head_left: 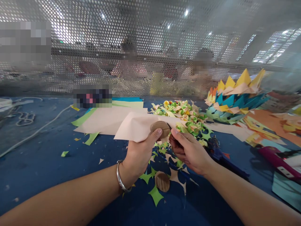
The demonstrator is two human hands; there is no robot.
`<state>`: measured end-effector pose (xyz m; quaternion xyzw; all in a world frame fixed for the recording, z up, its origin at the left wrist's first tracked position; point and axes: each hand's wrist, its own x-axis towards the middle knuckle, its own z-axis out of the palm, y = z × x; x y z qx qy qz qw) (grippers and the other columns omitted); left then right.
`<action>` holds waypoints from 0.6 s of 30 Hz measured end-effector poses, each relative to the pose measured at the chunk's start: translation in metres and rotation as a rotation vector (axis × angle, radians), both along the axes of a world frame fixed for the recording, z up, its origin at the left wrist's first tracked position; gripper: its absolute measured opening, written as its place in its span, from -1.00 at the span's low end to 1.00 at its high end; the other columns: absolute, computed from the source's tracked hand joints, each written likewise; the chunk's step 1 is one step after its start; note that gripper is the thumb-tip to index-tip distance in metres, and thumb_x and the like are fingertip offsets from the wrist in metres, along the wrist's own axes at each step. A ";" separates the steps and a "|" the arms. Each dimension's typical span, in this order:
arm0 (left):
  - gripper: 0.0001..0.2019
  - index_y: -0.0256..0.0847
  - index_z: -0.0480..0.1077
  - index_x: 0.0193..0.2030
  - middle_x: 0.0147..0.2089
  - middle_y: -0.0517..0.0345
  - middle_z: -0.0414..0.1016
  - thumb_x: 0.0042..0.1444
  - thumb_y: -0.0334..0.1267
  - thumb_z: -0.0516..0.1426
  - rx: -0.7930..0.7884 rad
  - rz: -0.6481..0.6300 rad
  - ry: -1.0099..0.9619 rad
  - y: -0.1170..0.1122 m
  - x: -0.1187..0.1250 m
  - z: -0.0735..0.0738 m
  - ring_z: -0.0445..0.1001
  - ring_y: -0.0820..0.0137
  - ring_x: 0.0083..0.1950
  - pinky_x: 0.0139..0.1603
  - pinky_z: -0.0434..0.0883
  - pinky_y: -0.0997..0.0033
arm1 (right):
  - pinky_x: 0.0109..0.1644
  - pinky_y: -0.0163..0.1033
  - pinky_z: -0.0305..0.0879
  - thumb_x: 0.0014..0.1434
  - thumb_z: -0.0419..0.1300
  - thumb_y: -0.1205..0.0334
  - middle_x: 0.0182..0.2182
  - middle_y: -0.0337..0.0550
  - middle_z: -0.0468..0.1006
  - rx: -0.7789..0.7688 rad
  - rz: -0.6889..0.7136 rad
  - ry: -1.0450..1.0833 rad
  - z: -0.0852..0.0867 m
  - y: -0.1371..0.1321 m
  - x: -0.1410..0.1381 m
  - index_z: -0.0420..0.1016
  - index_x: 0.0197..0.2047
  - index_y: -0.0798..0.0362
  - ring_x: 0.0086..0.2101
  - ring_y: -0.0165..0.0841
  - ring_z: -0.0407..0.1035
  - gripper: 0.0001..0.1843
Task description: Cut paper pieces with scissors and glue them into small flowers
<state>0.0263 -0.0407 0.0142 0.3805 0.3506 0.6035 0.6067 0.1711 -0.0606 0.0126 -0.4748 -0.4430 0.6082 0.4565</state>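
My left hand (142, 153), a silver bangle on its wrist, is closed on a sheet of pale pink paper (134, 127). Its thumb presses a round brown cardboard disc (162, 128) flat against the sheet. At the disc's right edge my right hand (188, 149) is closed on what look like dark scissors (169, 126), mostly hidden by the fingers. Below the hands, a second cardboard disc (162, 181) lies among green and pink star-shaped paper offcuts (156, 196). Beside it lies a thin pen-like stick (190, 179).
A heap of folded green and yellow paper pieces (181, 110) lies behind. Further right stands a spiky layered paper model (235, 97). A blue glue gun (228, 160) and a magenta power strip (278, 161) are at right. A cable (42, 130) crosses the left; perforated metal (150, 37) rises behind.
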 end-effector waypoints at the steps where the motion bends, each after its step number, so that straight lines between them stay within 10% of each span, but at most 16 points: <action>1: -0.56 -0.27 0.47 -0.03 0.09 -0.11 0.54 -0.09 -0.24 0.37 0.001 -0.001 0.002 0.000 0.000 0.000 0.50 0.12 0.14 0.21 0.42 0.13 | -0.70 -0.40 -0.35 0.11 0.22 -0.28 -0.72 -0.49 -0.10 0.004 0.001 0.000 0.000 0.000 0.000 0.21 -0.55 0.03 -0.72 -0.61 -0.27 -0.43; 18: -0.74 -0.25 0.55 -0.16 -0.04 -0.07 0.59 -0.04 -0.30 0.34 0.124 -0.066 0.079 0.016 -0.005 -0.006 0.55 0.13 0.03 0.17 0.45 0.13 | -0.71 -0.41 -0.34 0.21 0.15 -0.21 -0.72 -0.46 -0.06 0.002 0.012 -0.055 0.001 0.004 0.008 0.19 -0.59 0.04 -0.73 -0.61 -0.24 -0.44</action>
